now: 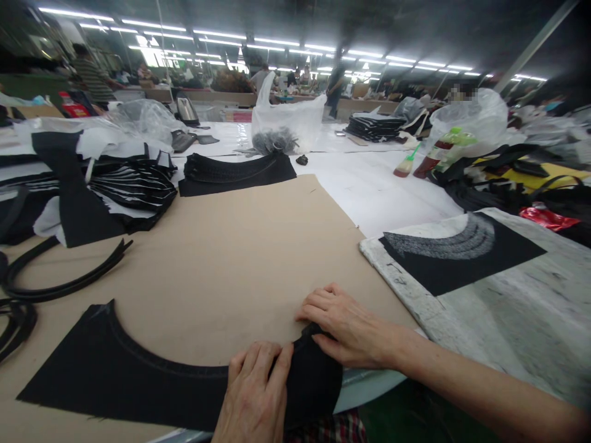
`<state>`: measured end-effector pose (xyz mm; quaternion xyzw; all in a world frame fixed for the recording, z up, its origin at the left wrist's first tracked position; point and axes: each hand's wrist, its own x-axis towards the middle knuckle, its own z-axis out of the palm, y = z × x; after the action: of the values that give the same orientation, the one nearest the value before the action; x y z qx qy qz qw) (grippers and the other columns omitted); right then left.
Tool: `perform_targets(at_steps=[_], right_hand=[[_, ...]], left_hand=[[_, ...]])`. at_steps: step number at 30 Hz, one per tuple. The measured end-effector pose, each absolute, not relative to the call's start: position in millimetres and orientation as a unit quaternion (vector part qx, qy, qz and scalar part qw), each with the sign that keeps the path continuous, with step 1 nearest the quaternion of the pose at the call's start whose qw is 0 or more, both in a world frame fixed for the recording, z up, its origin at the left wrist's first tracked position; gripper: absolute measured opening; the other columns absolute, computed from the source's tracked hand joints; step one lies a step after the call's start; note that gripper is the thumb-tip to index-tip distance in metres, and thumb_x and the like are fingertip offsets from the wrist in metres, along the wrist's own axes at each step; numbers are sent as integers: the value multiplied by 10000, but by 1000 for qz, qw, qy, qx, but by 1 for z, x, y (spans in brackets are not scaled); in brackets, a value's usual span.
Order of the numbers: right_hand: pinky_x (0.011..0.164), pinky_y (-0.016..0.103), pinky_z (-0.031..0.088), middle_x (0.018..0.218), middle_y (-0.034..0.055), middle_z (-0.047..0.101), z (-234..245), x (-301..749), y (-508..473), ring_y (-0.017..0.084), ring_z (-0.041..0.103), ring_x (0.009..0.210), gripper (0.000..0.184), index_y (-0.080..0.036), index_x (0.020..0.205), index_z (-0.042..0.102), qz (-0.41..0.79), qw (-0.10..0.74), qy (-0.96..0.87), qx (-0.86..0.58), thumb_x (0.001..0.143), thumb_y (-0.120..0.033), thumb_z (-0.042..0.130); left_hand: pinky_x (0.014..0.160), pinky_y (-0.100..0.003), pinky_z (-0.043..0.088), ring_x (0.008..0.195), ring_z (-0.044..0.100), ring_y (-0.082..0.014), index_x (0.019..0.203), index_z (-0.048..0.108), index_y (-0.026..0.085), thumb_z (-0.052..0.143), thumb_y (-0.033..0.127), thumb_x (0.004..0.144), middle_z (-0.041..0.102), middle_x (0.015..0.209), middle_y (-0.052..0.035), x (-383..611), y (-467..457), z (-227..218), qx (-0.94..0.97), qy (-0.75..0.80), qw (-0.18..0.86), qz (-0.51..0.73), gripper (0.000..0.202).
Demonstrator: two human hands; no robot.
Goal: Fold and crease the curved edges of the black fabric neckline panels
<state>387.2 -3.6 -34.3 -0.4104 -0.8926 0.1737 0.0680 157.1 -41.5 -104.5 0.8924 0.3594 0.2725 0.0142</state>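
Observation:
A curved black fabric piece (124, 369) with a stitched inner edge lies on brown cardboard (221, 258) at the near table edge. My left hand (253, 394) lies on its right end, fingers curled and pressing the cloth. My right hand (346, 329) rests on the same end just to the right, fingers together, pinching the folded edge of the fabric.
A marble slab (508, 307) at the right carries a black piece with a grey curved band (457, 252). Black straps (60, 277) and stacked black-and-white fabric (115, 184) lie at the left. A plastic bag (284, 123), glue bottles (406, 163) and other people stand farther back.

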Motion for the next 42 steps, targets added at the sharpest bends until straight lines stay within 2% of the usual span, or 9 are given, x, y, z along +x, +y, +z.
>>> perform_targets(at_steps=[9,16,25,31,35,38,41,42], right_hand=[[830,349,307,903,-10,602,-29,384,10,180,516,896,165,-222,889,597,247,27,-872,-421,743,-145,596],[838,352,301,914,-5,615,-26,382,10,176,522,907,152,-212,876,599,249,18,-874,-417,774,-103,567],[818,332,302,874,10,578,-36,388,3,170,463,869,69,-199,858,543,148,45,-914,-375,900,-165,501],[769,347,297,815,37,550,-52,395,-4,177,405,782,147,-173,800,511,27,60,-948,-311,905,-134,417],[757,344,292,780,31,543,-60,396,-5,175,394,751,222,-176,764,508,-6,80,-953,-293,935,-131,374],[769,343,298,805,33,559,-58,397,-5,178,416,776,211,-177,797,523,30,82,-944,-318,947,-145,377],[819,348,306,930,36,583,-50,397,-8,187,457,886,85,-185,922,545,115,90,-914,-379,911,-148,469],[837,351,308,971,35,585,-46,397,-10,189,464,920,95,-191,963,546,144,98,-902,-395,892,-146,500]], left_hand=[[868,-317,340,987,552,-173,1190,592,151,410,124,904,646,1040,-57,166,-44,-113,870,365,20,330,341],[882,-307,337,1012,547,-180,1222,575,116,350,131,923,649,1057,-76,163,-42,-111,889,333,-4,315,375],[862,-337,330,944,550,-181,1196,598,104,266,216,984,669,976,-76,167,-45,-118,878,348,-42,325,409],[869,-326,320,972,550,-170,1239,574,109,311,216,976,673,1013,-69,163,-43,-114,895,332,-54,294,387],[865,-322,320,966,549,-166,1237,575,113,308,206,973,676,1004,-67,163,-43,-112,892,334,-48,301,388],[864,-321,320,966,546,-166,1238,574,112,329,201,966,678,996,-62,164,-44,-114,893,334,-56,297,378],[865,-328,323,979,541,-169,1253,565,113,345,210,960,678,1020,-63,164,-45,-117,894,335,-56,292,379],[866,-330,324,982,540,-171,1255,564,116,346,209,958,677,1030,-64,164,-45,-118,893,337,-53,293,380]])
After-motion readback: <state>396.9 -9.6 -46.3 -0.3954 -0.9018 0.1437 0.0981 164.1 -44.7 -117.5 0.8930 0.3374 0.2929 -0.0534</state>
